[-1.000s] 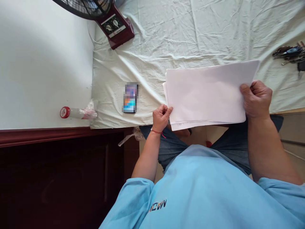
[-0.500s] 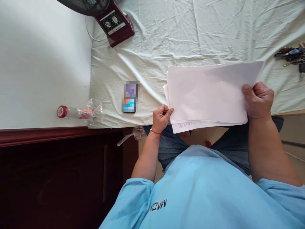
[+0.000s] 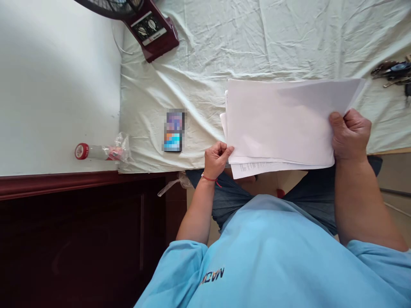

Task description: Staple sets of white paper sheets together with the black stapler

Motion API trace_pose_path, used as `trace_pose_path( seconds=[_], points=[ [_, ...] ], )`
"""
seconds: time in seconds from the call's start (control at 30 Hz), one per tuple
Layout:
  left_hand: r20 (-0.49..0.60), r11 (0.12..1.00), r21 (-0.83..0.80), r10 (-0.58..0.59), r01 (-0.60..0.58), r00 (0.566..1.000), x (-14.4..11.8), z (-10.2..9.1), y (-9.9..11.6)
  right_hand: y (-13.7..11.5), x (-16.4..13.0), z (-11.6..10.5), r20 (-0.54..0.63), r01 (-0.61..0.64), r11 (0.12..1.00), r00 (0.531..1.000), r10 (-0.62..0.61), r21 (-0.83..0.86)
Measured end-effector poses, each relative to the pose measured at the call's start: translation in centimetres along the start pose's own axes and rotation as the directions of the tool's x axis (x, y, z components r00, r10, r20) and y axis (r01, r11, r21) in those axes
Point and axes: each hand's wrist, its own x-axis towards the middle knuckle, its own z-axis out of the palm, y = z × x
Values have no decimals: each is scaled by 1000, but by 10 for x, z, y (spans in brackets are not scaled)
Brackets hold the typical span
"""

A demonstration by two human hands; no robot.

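Observation:
Between my two hands is a loose stack of white paper sheets (image 3: 282, 122), its edges not lined up. The top sheet's upper face is blank, and printed lines show on a lower sheet along the near edge. My left hand (image 3: 217, 159) pinches the stack's near left corner between thumb and fingers. On the right side, my right hand (image 3: 351, 133) grips the edge, thumb on top and fingers curled beneath. The far right corner of the top sheet bends up a little. The stack hangs partly over the table's near edge, above my lap.
A pale cloth (image 3: 205, 55) with creases covers the table. On it lie a phone (image 3: 174, 130) with a blurred screen and a bunch of keys (image 3: 393, 72). A dark red fan (image 3: 157, 32) stands at the far left. By the wall lies a red-capped clear bottle (image 3: 96, 152) with plastic wrap.
The far edge of the top sheets has shifted slightly away from me and to the right. My right hand has moved slightly right; both hands keep their hold.

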Motion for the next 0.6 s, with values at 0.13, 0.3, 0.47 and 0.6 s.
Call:
trace_pose_path(
  seconds=[0.13,0.3,0.47,0.6],
  points=[
    [-24,997,62,43,-41,999,2,3,6,3,0,0,6,-5,1000,1000,5,14],
    [-28,996,83,47,-45,999,2,3,11,3,-1,0,17,6,1000,1000,-7,31],
    [-26,997,63,40,-38,999,2,2,10,-2,-1,1,10,15,1000,1000,-15,-1],
    [-47,994,89,65,-61,997,2,3,8,-3,0,2,7,3,1000,1000,-3,4]
  ],
)
